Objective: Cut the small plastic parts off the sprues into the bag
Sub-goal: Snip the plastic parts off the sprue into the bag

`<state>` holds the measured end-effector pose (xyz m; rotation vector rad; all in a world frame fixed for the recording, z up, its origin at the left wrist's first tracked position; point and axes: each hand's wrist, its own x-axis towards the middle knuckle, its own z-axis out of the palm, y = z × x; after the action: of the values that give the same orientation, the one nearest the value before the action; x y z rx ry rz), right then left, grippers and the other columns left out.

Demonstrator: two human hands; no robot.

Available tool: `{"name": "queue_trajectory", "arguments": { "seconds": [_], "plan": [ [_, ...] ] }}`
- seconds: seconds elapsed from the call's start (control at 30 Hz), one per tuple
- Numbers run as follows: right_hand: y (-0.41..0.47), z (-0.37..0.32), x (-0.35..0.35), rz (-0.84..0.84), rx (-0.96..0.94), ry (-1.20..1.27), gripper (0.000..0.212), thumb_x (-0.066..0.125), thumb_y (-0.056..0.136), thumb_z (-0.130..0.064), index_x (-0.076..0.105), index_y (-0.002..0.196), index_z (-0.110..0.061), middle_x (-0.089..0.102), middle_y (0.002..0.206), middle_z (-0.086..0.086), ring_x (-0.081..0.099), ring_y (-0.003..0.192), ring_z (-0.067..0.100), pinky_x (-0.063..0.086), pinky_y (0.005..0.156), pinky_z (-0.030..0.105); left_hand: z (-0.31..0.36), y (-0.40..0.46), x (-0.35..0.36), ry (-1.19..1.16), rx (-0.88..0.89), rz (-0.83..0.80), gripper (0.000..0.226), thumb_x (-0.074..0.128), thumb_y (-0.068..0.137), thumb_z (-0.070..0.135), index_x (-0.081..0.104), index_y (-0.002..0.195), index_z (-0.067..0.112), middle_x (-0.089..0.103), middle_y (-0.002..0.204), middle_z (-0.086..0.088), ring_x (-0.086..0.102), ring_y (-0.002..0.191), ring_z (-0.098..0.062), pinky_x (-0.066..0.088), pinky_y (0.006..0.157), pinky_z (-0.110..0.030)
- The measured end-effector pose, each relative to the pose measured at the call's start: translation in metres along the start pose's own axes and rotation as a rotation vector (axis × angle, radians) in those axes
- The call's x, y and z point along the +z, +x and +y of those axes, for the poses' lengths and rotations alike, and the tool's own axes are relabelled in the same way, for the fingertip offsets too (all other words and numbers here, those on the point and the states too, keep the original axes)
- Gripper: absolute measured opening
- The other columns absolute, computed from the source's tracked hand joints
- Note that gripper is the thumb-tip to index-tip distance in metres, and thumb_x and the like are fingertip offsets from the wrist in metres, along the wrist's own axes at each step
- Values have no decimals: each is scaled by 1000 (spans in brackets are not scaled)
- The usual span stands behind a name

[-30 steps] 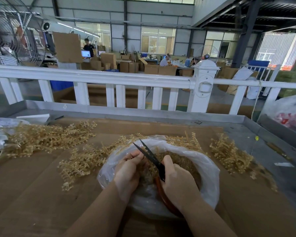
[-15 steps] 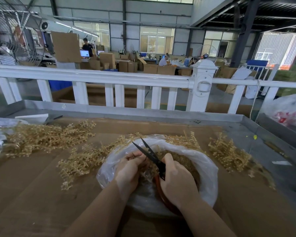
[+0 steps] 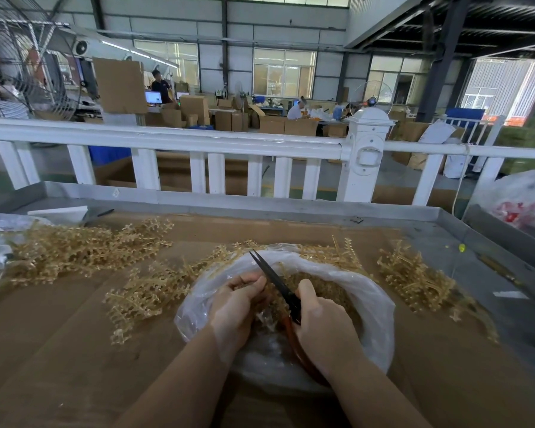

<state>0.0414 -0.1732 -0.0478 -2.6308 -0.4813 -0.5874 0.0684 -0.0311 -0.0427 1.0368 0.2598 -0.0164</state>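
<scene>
Right hand: the right hand is seen nearest, over the near half of the bag; its fingers are curled round the orange-brown handle of the scissors, with the thumb laid up along the pivot.
Scissors: the dark blades are seen pressed together, or nearly so, and pointed up and away to the left, across the bag's mouth.
Left hand: the left hand is placed just left of the blades; its fingertips are drawn together in a pinch on something small beside the blades, and what is pinched cannot be made out.
Bag: a clear plastic bag is set open on the cardboard, both hands being held over its mouth.
Cut parts: a heap of small tan parts is seen inside the bag, between and beyond the hands.
Sprues: one pile of tan sprues is spread just left of the bag, another lies further left, and a third is found on the right of the bag.
Table: the work is done on a cardboard sheet laid in a grey metal tray.
Fence: a white railing is seen beyond the tray.
Background: stacked cardboard boxes and people at work are seen far behind.
</scene>
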Motion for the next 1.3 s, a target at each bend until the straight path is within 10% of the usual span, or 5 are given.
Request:
{"name": "queue_trajectory", "arguments": {
  "seconds": [0.13, 0.33, 0.73, 1.07, 1.3],
  "plan": [
    [-2, 0, 0, 30, 37, -12, 24, 50, 92, -35, 41, 111, -23, 63, 91, -7, 63, 85, 12, 38, 64, 17, -5, -1, 3, 21, 43, 50, 7, 65, 87, 6, 63, 93, 3, 70, 88, -18, 69, 80, -29, 57, 73, -39],
    [-3, 0, 0, 60, 105, 25, 24, 51, 92, -41, 42, 107, -24, 61, 86, -8, 61, 81, 10, 45, 64, 19, -2, -2, -7, -64, 20, -153, 59, 57, 60, -15, 54, 114, 9, 73, 84, -16, 72, 74, -29, 56, 57, -32],
    [-14, -1, 0, 182, 133, 34, 23, 69, 79, -26, 55, 96, -17, 63, 79, -4, 63, 77, 15, 45, 60, 21, -10, -13, -5, 244, 313, -2, 37, 60, 86, -8, 46, 99, 22, 65, 107, -19, 66, 101, -29, 56, 87, -45],
    [-17, -2, 2, 185, 132, 25, 31, 73, 76, -30, 57, 100, -18, 64, 83, -4, 63, 81, 15, 48, 65, 23, -13, -15, -1, 314, 432, 18, 25, 61, 83, -13, 60, 79, 13, 66, 84, -5, 63, 87, -21, 53, 73, -16],
    [-18, -2, 1, 195, 126, 31, 32, 71, 79, -33, 57, 103, -19, 64, 86, -5, 61, 84, 12, 44, 67, 18, -13, -18, -4, 326, 354, -74, 43, 65, 80, -12, 65, 103, 24, 73, 95, -1, 69, 89, -5, 53, 70, -15]
  ]
}}
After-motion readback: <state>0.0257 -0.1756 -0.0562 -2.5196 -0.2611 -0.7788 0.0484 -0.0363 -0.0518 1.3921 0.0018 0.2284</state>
